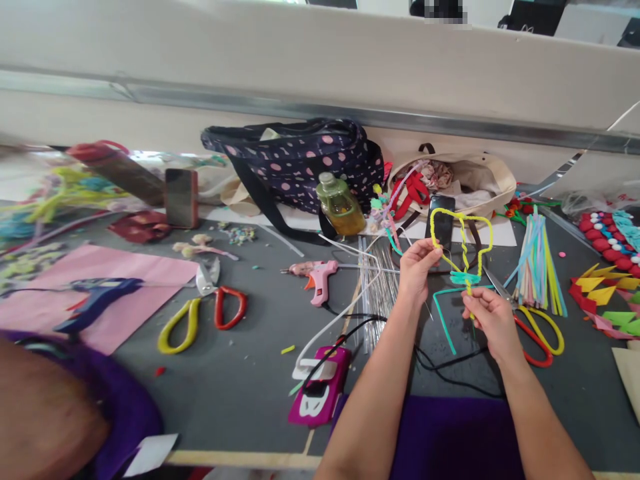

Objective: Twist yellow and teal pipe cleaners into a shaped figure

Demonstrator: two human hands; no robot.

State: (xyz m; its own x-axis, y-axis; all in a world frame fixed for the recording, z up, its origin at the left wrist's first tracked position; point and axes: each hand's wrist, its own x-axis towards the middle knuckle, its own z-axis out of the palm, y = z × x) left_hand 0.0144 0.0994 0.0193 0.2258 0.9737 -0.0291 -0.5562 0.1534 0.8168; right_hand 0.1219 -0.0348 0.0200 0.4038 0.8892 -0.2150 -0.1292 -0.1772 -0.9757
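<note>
Above the grey table (240, 380), right of its middle, the left hand (416, 267) is pinching the left side of a yellow pipe-cleaner loop (463, 223), with thumb and fingertips closed on the wire. The right hand (493, 319) is gripping the lower end of the loop's twisted stem, thumb and forefinger shut on it. That grip is sitting just under a teal pipe cleaner (457, 277) that is wrapping around the stem. The teal's loose end is trailing down between the two hands. The loop is standing upright in the air, off the table.

Both forearms are reaching forward from the bottom edge and angling toward each other, the left hand sitting higher than the right.

A black phone (443, 223) is leaning behind the loop. Scissors (540, 330) with yellow and red handles are lying just beside the right hand, and a bundle of pastel pipe cleaners (539, 267) is lying beyond them. A pink glue gun (320, 277) is lying left of the left hand, with a bottle of yellow liquid (341, 207) and a polka-dot bag (300, 160) behind it. A second person's arm in a purple sleeve (115, 400) is resting at the lower left.
</note>
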